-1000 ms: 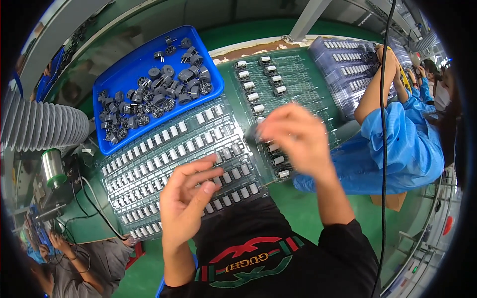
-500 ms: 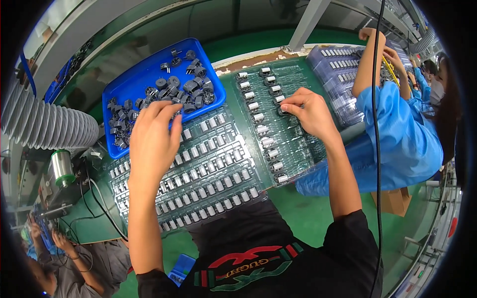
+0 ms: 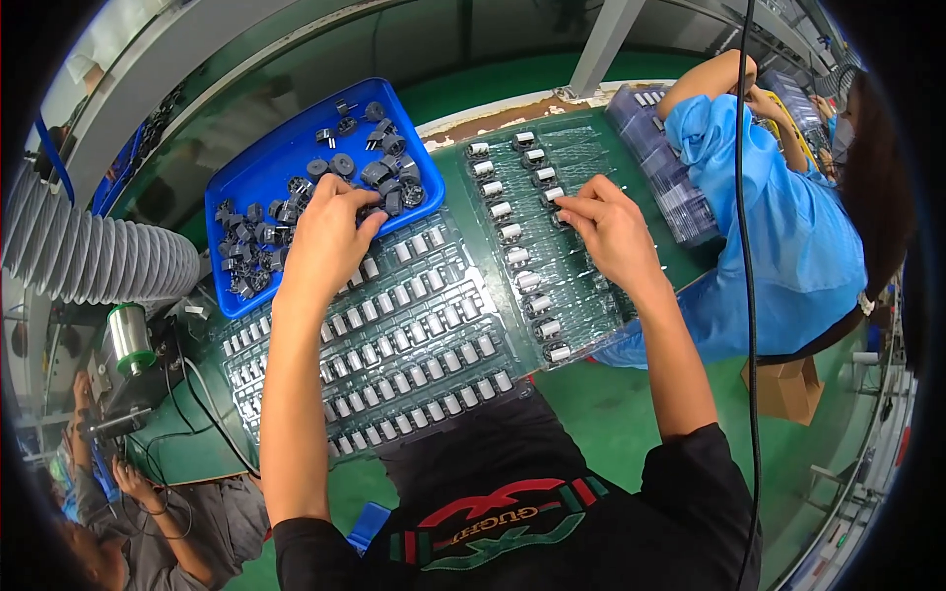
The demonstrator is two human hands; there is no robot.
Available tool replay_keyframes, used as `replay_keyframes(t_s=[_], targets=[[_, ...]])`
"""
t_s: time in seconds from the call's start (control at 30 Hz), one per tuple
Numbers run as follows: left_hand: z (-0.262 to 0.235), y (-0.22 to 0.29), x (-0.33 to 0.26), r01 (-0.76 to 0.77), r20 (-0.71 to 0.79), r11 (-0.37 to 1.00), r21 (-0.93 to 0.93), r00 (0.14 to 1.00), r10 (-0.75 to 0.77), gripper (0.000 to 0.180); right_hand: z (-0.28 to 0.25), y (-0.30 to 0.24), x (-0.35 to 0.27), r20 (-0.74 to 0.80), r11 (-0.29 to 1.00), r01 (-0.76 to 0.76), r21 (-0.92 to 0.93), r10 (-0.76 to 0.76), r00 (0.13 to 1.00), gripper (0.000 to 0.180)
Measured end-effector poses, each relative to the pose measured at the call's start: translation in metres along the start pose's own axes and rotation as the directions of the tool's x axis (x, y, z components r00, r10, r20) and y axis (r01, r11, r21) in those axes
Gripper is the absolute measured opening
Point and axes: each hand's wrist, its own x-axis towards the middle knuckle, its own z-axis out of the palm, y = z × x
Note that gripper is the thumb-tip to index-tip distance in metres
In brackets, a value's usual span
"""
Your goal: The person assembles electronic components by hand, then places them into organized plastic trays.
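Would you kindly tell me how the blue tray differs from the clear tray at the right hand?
The blue tray is opaque, while the clear tray is see-through. The blue tray holds dark parts in a loose heap; the clear tray holds white-topped parts in two rows. Both hold several parts.

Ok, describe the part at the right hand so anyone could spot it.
Right of the blue bin lies a clear tray with two columns of white-topped parts. Go to the shorter, right-hand column. Take the part at its near end, the only one with the right hand at it.
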Motion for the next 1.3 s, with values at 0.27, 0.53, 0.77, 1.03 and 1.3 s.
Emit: replay_keyframes(t_s=[0.27, 0.53, 0.77, 1.03, 1.3], targets=[[0.0, -0.007, -0.006, -0.091, -0.075, 0.995, 0.038, 0.993, 0.094, 0.017, -0.009, -0.018, -0.006, -0.043, 0.971, 0.073, -0.227, -0.085, 0.995, 0.02], [-0.012, 0.005, -0.037, -0.099, -0.246, 0.985, -0.144, 0.967, 0.061, 0.02, 0.027, -0.094, -0.026, 0.038, 0.951, 0.3, 0.081, -0.304, 0.952, 0.025], [-0.02, 0.025, -0.092, 0.063, -0.083, 0.533, -0.844, 0.966, -0.245, 0.039, 0.065, -0.117, -0.024, 0.099, 0.942, 0.286, -0.177, -0.273, 0.957, 0.02], [-0.01, 0.032, -0.13, -0.077, -0.287, 0.627, -0.775, 0.927, -0.241, 0.041, 0.079, -0.116, -0.022, -0.048, 0.97, 0.231, -0.075, -0.235, 0.971, 0.013], [-0.001, 0.039, -0.144, 0.032, -0.02, 0.118, -0.993, 0.908, -0.418, 0.038, 0.079, -0.114, -0.021, -0.153, 0.979, 0.201, 0.033, -0.194, 0.969, 0.014]])
